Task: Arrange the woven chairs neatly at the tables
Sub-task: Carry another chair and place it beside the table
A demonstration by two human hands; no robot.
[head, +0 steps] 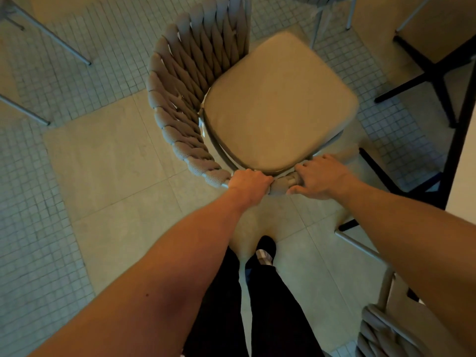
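Observation:
A woven chair [185, 81] with a thick grey braided backrest and a beige seat cushion [275, 104] stands on the floor straight in front of me. My left hand [248, 184] grips the near end of the braided rim, fingers curled over it. My right hand [320, 177] holds the same rim just to the right, thumb under and fingers over the woven band. A table [463, 161] with a black base [425, 76] stands at the right, close to the chair's far side.
A second woven chair [381, 331] sits at the bottom right beside my right arm. Grey chair legs [51, 34] show at the top left, and another chair [324, 6] at the top. My legs and a shoe [265, 251] stand behind the held chair on tiled floor.

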